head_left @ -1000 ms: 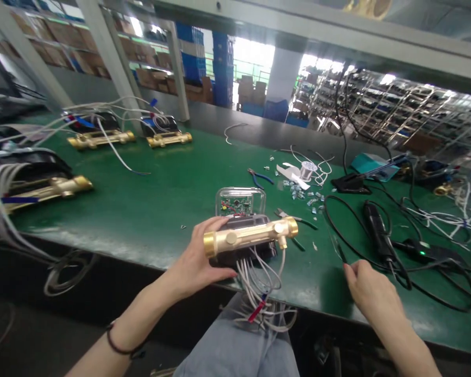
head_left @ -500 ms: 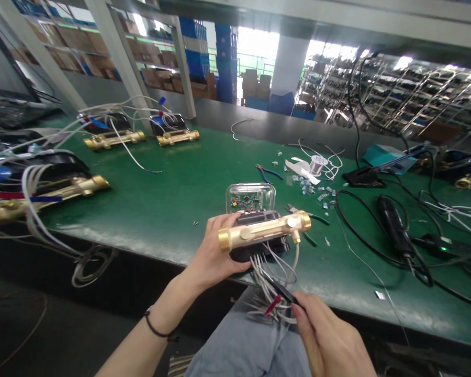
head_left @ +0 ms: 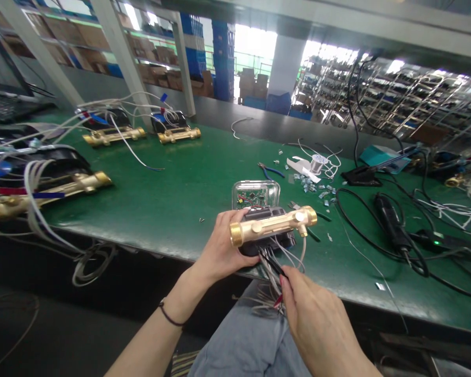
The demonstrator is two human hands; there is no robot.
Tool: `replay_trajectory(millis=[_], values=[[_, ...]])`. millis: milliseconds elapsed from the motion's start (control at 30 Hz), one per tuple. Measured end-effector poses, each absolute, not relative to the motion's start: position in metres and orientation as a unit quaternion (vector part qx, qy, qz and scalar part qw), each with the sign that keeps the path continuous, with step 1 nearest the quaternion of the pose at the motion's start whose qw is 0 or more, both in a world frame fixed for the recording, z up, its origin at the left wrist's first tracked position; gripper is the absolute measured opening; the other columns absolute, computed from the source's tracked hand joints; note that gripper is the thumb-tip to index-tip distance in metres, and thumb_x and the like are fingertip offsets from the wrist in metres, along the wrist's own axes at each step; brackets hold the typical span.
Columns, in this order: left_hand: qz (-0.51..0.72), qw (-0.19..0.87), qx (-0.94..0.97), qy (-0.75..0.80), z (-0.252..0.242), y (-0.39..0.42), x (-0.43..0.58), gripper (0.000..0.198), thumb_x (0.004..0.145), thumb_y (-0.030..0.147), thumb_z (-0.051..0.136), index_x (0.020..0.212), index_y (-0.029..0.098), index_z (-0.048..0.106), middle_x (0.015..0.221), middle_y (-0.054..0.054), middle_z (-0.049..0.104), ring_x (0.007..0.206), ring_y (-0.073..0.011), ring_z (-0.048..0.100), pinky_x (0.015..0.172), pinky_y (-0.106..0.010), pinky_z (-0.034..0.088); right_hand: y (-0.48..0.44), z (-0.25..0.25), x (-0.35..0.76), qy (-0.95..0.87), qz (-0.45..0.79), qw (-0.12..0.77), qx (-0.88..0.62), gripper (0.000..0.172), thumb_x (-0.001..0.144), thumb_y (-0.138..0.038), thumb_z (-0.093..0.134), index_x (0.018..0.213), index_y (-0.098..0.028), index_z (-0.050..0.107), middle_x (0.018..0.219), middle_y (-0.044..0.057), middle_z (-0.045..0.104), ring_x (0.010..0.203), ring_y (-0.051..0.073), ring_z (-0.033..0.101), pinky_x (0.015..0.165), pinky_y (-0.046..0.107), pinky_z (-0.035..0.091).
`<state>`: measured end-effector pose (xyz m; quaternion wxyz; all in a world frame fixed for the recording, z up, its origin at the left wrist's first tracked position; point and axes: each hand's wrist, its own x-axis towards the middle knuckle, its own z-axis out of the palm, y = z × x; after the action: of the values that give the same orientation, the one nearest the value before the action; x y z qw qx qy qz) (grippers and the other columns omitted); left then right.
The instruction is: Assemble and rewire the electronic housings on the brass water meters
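My left hand [head_left: 220, 251] is closed around the black housing of a brass flow meter [head_left: 272, 226] at the bench's front edge. The meter's brass pipe with threaded ends faces me, and a clear cover [head_left: 275, 189] with a green circuit board stands open behind it. Grey wires [head_left: 290, 254] hang from the underside down over my lap, a red tag [head_left: 278, 300] among them. My right hand [head_left: 314, 309] pinches slim black tweezers [head_left: 273, 263]. Their tips are at the wires just below the housing; whether they grip a wire I cannot tell.
Several similar brass meters [head_left: 113, 136] with loose wires stand at left. Behind my work lie blue-handled pliers [head_left: 272, 170], green-handled cutters [head_left: 314, 235], a solder spool [head_left: 317, 163] and small scattered parts [head_left: 310, 184]. A black electric screwdriver [head_left: 392, 222] with its cable lies at right.
My right hand has moved up and left with the tweezers, bringing their tips closer to the housing's underside. The meter in my left hand shows slightly farther right.
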<state>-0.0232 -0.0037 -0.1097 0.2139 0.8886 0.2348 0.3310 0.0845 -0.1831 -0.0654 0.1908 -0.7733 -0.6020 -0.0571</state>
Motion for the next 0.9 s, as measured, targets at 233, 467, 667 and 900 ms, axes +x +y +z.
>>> replay_trajectory(millis=[233, 467, 667, 900], values=[[0.329, 0.185, 0.896, 0.232, -0.110, -0.003, -0.022, 0.085, 0.058, 0.034, 0.077, 0.131, 0.017, 0.037, 0.122, -0.011, 0.049, 0.114, -0.0291, 0.043, 0.101, -0.044, 0.039, -0.184, -0.110, 0.055, -0.507, -0.070, 0.299, -0.805, 0.042, 0.103, -0.034, 0.019, 0.105, -0.013, 0.054, 0.076, 0.009, 0.069, 0.057, 0.022, 0.067, 0.046, 0.028, 0.043], [0.309, 0.181, 0.905, 0.231, -0.108, 0.000, -0.021, 0.081, 0.057, 0.036, 0.078, 0.128, 0.021, 0.044, 0.125, -0.010, 0.050, 0.115, -0.0312, 0.043, 0.099, -0.048, 0.038, -0.174, -0.124, 0.034, -0.416, 0.010, 0.425, -0.804, 0.035, 0.102, -0.033, 0.025, 0.107, -0.015, 0.055, 0.086, 0.010, 0.071, 0.072, 0.023, 0.070, 0.059, 0.030, 0.053], [0.308, 0.162, 0.912, 0.217, -0.111, 0.004, -0.020, 0.061, 0.062, 0.037, 0.075, 0.118, 0.026, 0.055, 0.125, -0.007, 0.051, 0.115, -0.0314, 0.044, 0.101, -0.049, 0.035, -0.170, -0.138, 0.031, -0.389, 0.003, 0.455, -0.801, 0.037, 0.100, -0.035, 0.027, 0.110, -0.014, 0.055, 0.095, 0.014, 0.070, 0.085, 0.025, 0.069, 0.068, 0.034, 0.054], [0.297, 0.164, 0.910, 0.238, -0.110, 0.000, -0.021, 0.059, 0.060, 0.035, 0.075, 0.115, 0.023, 0.057, 0.125, -0.009, 0.051, 0.114, -0.0325, 0.043, 0.101, -0.050, 0.035, -0.155, -0.161, 0.010, -0.332, -0.044, 0.516, -0.789, 0.031, 0.101, -0.032, 0.029, 0.108, -0.014, 0.053, 0.094, 0.016, 0.070, 0.084, 0.023, 0.070, 0.067, 0.030, 0.055]])
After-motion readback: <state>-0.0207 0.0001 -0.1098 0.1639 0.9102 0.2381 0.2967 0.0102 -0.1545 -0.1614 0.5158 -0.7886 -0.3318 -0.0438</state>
